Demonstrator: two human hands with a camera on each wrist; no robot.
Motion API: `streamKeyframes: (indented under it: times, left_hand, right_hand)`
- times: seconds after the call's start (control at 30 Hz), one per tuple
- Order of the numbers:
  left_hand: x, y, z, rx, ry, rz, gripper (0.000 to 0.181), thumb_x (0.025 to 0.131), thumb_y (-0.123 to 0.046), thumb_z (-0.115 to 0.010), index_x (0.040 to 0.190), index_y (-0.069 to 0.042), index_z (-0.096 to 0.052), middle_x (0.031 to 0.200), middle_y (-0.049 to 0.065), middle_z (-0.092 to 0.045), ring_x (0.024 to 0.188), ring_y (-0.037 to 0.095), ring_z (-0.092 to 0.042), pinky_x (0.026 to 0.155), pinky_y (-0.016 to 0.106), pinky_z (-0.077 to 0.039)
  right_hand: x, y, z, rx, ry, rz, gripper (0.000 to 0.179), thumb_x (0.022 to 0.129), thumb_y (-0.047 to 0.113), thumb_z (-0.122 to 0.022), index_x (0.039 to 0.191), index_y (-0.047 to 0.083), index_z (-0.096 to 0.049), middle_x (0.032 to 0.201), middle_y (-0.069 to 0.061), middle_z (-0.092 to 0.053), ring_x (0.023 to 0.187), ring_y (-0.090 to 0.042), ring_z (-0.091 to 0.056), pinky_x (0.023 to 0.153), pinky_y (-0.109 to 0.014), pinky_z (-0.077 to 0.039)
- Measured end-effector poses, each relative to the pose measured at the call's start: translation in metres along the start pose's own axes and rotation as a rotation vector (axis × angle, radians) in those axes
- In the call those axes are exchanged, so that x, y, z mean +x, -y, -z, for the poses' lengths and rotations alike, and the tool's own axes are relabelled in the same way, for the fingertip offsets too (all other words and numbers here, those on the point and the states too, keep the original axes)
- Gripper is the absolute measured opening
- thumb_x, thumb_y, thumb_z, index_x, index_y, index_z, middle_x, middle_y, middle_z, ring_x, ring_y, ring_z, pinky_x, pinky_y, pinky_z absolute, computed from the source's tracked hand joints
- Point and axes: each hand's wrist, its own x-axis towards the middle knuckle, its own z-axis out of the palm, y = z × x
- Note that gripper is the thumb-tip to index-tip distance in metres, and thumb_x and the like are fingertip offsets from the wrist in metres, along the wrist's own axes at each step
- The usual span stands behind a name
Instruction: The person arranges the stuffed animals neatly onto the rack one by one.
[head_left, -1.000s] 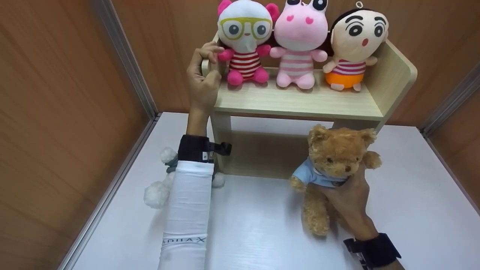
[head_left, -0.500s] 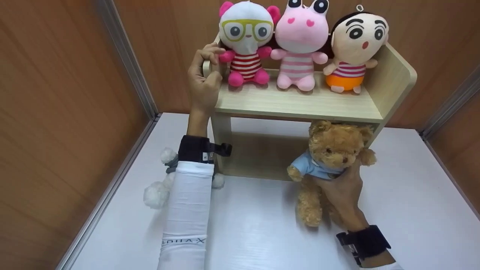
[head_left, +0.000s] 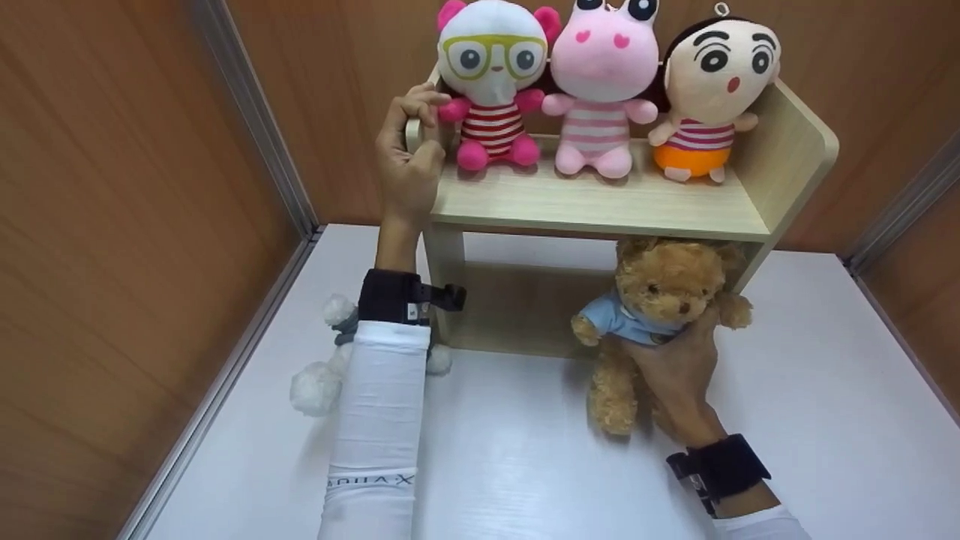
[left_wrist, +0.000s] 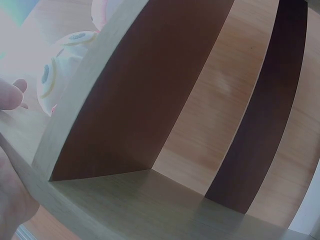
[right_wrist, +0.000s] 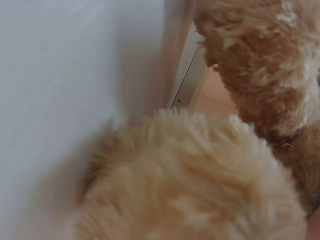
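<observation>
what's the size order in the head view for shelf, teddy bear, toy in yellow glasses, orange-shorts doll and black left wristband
1. Shelf
2. Teddy bear
3. Toy in yellow glasses and orange-shorts doll: too alike to rank
4. Black left wristband

The premises present as a small panelled booth or cubicle; whether it stands in an office, lab or other building cannot be determined. Taking the head view as the dial, a wood-grain left panel (head_left: 127,225) closes 9 o'clock, a similar back panel (head_left: 322,75) spans 11 to 1, and a right panel (head_left: 930,300) stands at 3. Grey metal strips (head_left: 255,112) line the corners near 10 and 3. A white tabletop (head_left: 510,450) at 6 reaches these walls, bearing a pale shelf unit (head_left: 592,199) toward 1.
</observation>
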Motion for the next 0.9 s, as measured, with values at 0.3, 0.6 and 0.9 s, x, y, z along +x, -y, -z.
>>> streamKeyframes:
  times: [0.3,0.6,0.9]
  left_hand:
    - [0.002,0.0,-0.001,-0.009,0.004,0.003,0.023,0.076,0.012,-0.037,0.085,-0.005,-0.051,0.113,0.022,-0.065,0.136,0.038,-0.048,0.121,0.028,-0.033]
    - [0.001,0.001,0.0,-0.025,0.002,-0.009,0.022,0.079,0.014,-0.037,0.086,-0.001,-0.051,0.113,0.025,-0.064,0.136,0.042,-0.047,0.121,0.029,-0.034]
    - [0.001,-0.001,0.0,-0.018,-0.001,0.002,0.025,0.077,0.015,-0.036,0.086,-0.003,-0.051,0.114,0.024,-0.064,0.137,0.038,-0.048,0.121,0.029,-0.033]
  right_hand:
    - [0.006,0.011,-0.007,0.048,-0.008,0.001,0.112,0.06,0.04,-0.099,0.147,0.037,-0.028,0.135,0.006,-0.05,0.127,-0.009,-0.05,0.108,-0.039,-0.041]
    - [0.015,0.004,-0.01,-0.03,0.001,-0.01,0.118,0.059,0.053,-0.096,0.151,0.027,-0.026,0.138,-0.001,-0.048,0.13,-0.017,-0.048,0.112,-0.043,-0.039]
    - [0.02,0.012,-0.012,0.054,0.076,-0.1,0.116,0.063,0.049,-0.096,0.149,0.033,-0.021,0.138,0.002,-0.043,0.128,-0.013,-0.043,0.111,-0.039,-0.037]
